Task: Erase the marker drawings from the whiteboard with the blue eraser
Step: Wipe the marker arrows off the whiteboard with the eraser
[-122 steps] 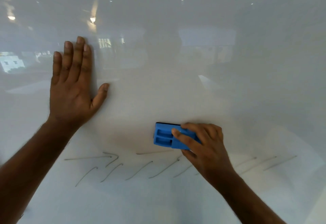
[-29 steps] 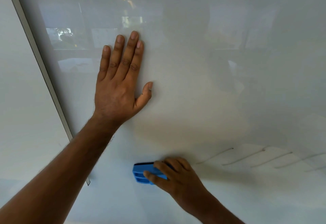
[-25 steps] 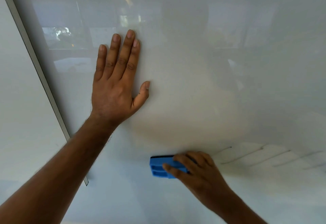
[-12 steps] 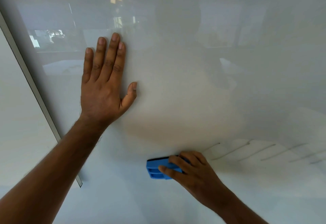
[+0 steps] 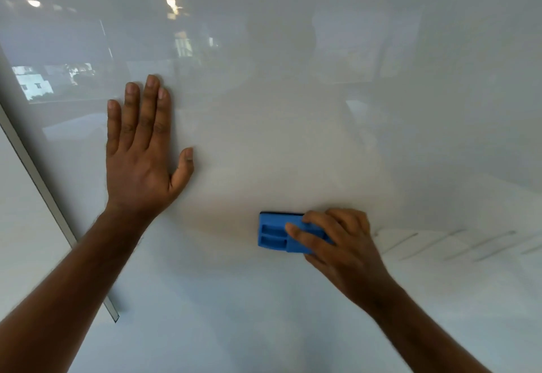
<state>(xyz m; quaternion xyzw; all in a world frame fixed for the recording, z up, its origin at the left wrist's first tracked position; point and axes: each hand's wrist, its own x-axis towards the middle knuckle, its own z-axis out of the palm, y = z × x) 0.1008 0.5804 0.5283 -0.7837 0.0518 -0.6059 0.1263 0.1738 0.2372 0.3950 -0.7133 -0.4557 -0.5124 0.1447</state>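
While right hand (image 5: 346,243) fingers (image 5: 305,236) are pinching the blue eraser (image 5: 278,233) flat on the whiteboard (image 5: 293,138), marker drawings (image 5: 451,243) are lying toward its right edge; left hand (image 5: 140,155) is pressing flat, fingers straight.

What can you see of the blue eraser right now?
The blue eraser is a rectangular block, apparently moulded plastic, with two recessed slots in its back and a dark strip along its top edge. It lies flat against the whiteboard, long side level. The right hand grips its right end, covering that part. Faint marker strokes remain to its right.
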